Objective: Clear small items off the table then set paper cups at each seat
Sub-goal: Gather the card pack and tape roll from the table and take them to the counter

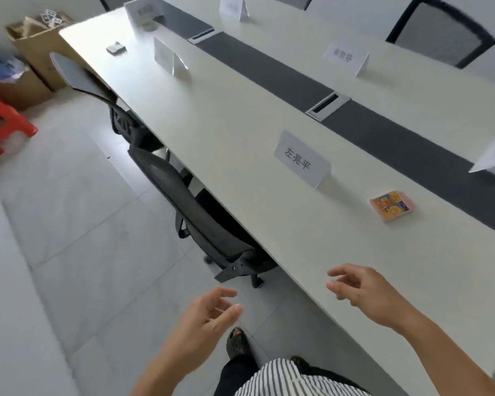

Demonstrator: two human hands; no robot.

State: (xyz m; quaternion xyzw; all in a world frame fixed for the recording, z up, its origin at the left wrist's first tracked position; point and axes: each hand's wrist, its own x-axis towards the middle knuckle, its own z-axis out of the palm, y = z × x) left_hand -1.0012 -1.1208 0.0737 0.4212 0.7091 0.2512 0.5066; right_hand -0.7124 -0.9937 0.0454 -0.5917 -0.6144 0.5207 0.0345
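A long white table [240,155] runs from upper left to lower right. On it lies a small orange and pink card pack [392,206], to the right of a name card [302,159]. A small grey item [115,48] rests near the far left end. My right hand [363,292] hovers over the table's near edge, fingers apart and holding nothing, well short of the card pack. My left hand [209,318] is out over the floor beside the table, open and holding nothing. No paper cups are in view.
Two black mesh chairs [189,207] are tucked under the near side of the table. Several more name cards [346,59] stand along it, and a dark strip [269,70] with cable ports runs down its middle. Cardboard boxes [37,50] and a red stool [0,121] sit at the far left.
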